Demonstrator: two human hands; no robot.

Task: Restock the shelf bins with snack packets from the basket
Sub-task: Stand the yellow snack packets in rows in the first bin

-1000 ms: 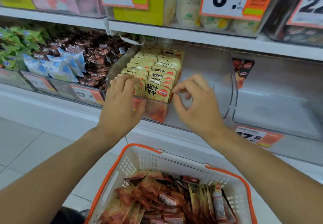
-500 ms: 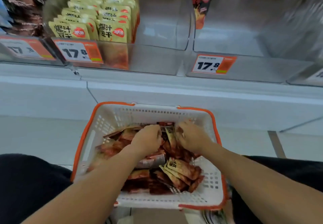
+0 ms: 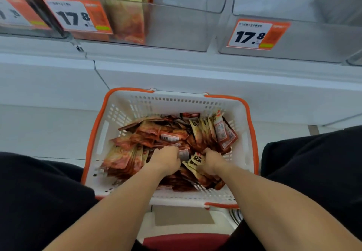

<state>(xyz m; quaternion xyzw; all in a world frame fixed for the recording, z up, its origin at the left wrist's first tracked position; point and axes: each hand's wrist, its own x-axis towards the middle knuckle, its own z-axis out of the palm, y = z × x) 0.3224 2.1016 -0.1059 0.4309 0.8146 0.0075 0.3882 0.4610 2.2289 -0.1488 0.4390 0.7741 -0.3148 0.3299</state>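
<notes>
Both hands are down in the basket [image 3: 121, 111] among the snack packets [image 3: 154, 133]. The left hand [image 3: 166, 159] curls into the pile; what it grips is hidden. Just beside it, the right hand [image 3: 210, 161] clutches a packet [image 3: 195, 160]. The bins [image 3: 176, 25] are above.

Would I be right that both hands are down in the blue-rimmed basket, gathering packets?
Not quite: the basket has an orange rim, not blue, as the head view shows. The rest holds: the left hand and right hand are both down in it among the packets.
</notes>
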